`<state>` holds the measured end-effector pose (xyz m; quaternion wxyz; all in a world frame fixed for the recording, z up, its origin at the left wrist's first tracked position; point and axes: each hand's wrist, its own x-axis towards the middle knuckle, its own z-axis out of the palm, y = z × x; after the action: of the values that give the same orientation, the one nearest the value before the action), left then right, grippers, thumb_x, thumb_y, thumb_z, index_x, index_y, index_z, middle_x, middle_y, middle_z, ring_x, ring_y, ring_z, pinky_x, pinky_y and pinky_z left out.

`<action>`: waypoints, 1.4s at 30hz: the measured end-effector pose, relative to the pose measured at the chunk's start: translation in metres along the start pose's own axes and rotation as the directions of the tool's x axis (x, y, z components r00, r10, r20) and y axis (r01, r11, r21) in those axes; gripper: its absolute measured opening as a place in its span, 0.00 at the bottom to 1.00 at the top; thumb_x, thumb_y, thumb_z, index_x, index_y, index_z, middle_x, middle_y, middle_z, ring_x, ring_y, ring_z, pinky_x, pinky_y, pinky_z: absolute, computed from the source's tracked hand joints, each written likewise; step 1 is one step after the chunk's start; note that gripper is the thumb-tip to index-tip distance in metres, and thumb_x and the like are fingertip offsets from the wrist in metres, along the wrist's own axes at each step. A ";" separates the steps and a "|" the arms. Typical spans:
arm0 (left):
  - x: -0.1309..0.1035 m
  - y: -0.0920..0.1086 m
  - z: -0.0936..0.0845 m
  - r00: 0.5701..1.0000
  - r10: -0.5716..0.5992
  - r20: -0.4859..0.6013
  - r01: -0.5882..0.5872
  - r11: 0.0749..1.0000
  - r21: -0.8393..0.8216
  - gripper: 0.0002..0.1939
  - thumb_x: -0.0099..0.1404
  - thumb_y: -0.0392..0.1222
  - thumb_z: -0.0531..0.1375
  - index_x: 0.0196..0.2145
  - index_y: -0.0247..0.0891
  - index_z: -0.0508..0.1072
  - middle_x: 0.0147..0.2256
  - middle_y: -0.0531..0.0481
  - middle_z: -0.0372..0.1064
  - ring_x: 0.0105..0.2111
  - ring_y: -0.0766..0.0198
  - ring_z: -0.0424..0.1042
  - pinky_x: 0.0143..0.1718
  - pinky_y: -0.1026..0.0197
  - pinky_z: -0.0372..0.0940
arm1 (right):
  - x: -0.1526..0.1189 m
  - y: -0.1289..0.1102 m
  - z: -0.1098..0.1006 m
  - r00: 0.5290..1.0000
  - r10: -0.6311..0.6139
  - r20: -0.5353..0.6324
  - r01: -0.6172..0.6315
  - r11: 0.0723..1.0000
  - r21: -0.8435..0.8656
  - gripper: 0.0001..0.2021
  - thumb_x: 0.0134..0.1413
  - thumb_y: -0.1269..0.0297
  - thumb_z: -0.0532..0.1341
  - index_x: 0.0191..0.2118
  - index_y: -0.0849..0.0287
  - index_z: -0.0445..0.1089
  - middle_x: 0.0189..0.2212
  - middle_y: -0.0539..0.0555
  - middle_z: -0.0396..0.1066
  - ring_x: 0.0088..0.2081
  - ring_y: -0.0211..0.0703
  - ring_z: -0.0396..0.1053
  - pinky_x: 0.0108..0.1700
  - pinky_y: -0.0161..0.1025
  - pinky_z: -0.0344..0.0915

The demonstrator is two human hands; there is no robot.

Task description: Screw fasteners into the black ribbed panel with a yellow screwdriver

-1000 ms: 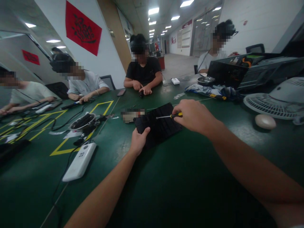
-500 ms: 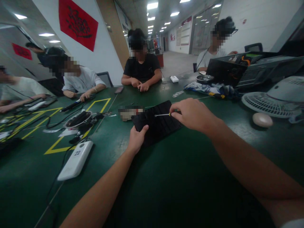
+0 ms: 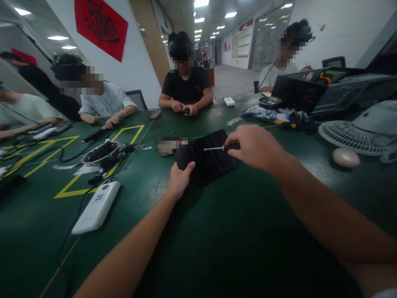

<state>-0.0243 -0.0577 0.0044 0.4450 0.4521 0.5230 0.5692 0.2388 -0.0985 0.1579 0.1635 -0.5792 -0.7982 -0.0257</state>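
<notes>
A flat black rectangular panel (image 3: 208, 167) is tilted above the green table (image 3: 198, 231) in front of me. My left hand (image 3: 180, 178) grips its near left corner, thumb on top and the other fingers hidden beneath. Between the fingers of my right hand (image 3: 254, 147) is a screwdriver (image 3: 214, 148) with a black and yellow handle and a thin metal shaft. The shaft points left across the panel's face, its tip over the upper left part. I cannot tell whether the tip touches the panel.
Behind the panel lies a blurred beige item (image 3: 169, 145). A white power bank (image 3: 97, 207) marked 22 and a metal bowl (image 3: 101, 152) stand left. To the right are a white fan (image 3: 347, 136), a computer case (image 3: 344, 93) and a bundle of cloth (image 3: 263, 111). Several people sit around.
My right hand has shifted slightly to the right and its grip has changed, so more of the screwdriver's handle shows. My left hand and the panel stay nearly in place.
</notes>
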 end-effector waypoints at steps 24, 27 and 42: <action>0.001 0.002 -0.002 1.000 -0.028 -0.004 0.028 1.000 -0.003 0.29 0.54 0.50 0.79 0.50 0.38 0.81 0.48 0.40 0.84 0.48 0.46 0.83 0.59 0.40 0.74 | 0.001 -0.003 -0.006 0.997 0.062 0.042 -0.062 0.998 -0.012 0.13 0.67 0.61 0.64 0.49 0.53 0.88 0.49 0.60 0.81 0.48 0.58 0.77 0.44 0.47 0.69; 0.000 0.001 -0.002 1.000 -0.028 -0.001 0.028 1.000 -0.006 0.29 0.54 0.51 0.79 0.50 0.37 0.81 0.48 0.40 0.84 0.48 0.47 0.83 0.59 0.39 0.74 | 0.002 -0.003 -0.006 0.996 0.071 0.045 -0.070 0.997 -0.023 0.15 0.69 0.59 0.63 0.48 0.53 0.88 0.49 0.61 0.81 0.48 0.60 0.77 0.43 0.48 0.68; 0.001 -0.003 -0.003 1.000 0.002 -0.008 -0.002 1.000 0.016 0.29 0.55 0.52 0.78 0.50 0.36 0.81 0.46 0.39 0.84 0.49 0.46 0.83 0.59 0.41 0.74 | 0.000 -0.004 -0.001 0.998 0.040 0.041 -0.039 0.999 -0.019 0.13 0.62 0.64 0.68 0.50 0.52 0.86 0.49 0.59 0.81 0.48 0.59 0.78 0.42 0.47 0.68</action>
<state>-0.0275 -0.0575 0.0015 0.4389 0.4538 0.5287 0.5674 0.2353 -0.1004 0.1593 0.1424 -0.5968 -0.7894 -0.0177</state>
